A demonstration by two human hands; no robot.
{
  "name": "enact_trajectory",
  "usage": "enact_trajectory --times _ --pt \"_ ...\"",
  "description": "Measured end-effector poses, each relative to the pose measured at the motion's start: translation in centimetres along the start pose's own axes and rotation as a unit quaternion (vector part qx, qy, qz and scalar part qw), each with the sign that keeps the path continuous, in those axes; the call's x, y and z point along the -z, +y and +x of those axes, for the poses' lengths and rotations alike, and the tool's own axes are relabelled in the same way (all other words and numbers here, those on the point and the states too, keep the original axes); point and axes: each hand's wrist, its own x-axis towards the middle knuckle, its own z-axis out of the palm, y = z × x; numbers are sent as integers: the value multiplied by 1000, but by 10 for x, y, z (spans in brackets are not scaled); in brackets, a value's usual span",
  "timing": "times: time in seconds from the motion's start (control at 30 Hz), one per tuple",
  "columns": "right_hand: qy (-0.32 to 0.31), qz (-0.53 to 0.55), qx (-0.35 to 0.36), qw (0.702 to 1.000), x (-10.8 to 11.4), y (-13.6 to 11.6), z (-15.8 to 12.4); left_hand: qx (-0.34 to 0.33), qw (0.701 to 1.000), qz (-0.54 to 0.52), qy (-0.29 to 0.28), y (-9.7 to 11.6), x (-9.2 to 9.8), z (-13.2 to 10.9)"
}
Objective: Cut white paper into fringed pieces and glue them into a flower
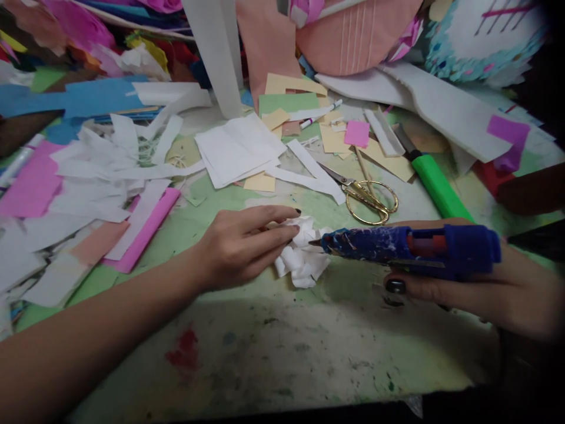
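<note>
A blue hot glue gun [397,247] lies sideways in my right hand [494,282], which is wrapped round its handle below. Its dark nozzle points left, into a small crumpled white paper flower [304,259] on the table. From the other side, my left hand [242,238] holds the flower's left edge with its fingers pressed together; the thumb is hidden. Just behind the flower lie gold-handled scissors [366,197], blades pointing away to the left.
White paper squares [241,147] are stacked behind my hands. White paper strips [97,159] heap up at the left beside pink paper [145,232]. A green-handled cutter knife [441,185] lies at the right. Foam sheets [441,106] and decorated paper pieces [348,35] crowd the back.
</note>
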Motion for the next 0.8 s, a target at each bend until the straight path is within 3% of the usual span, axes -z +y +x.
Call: enact_trajectory --times 0.17,0.43,0.8 --pt "49 40 -22 998 5 -6 1 10 998 -61 -7 0 4 4" --pt "12 108 -52 993 10 -23 4 3 985 -131 -112 -1 2 12" --pt "-22 181 -79 980 9 -22 5 -4 984 -131 -118 -2 1 10"
